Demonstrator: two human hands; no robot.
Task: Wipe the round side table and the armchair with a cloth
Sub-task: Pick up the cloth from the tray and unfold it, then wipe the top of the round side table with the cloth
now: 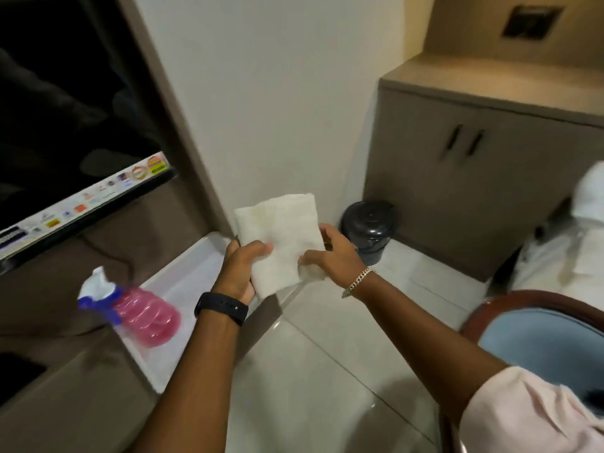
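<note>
A folded white cloth (281, 237) is held up in front of me over the tiled floor. My left hand (243, 269), with a black band on the wrist, grips its lower left edge. My right hand (333, 256), wearing a chain bracelet, pinches its right edge. The armchair (536, 335), blue with a dark wooden rim, shows at the lower right beside my right sleeve. No round side table is in view.
A pink spray bottle (143, 315) with a blue and white nozzle lies on a white tray (192, 276) on the brown counter at left, under a dark television (65, 125). A black bin (369, 227) stands in the corner beside a brown cabinet (457, 178).
</note>
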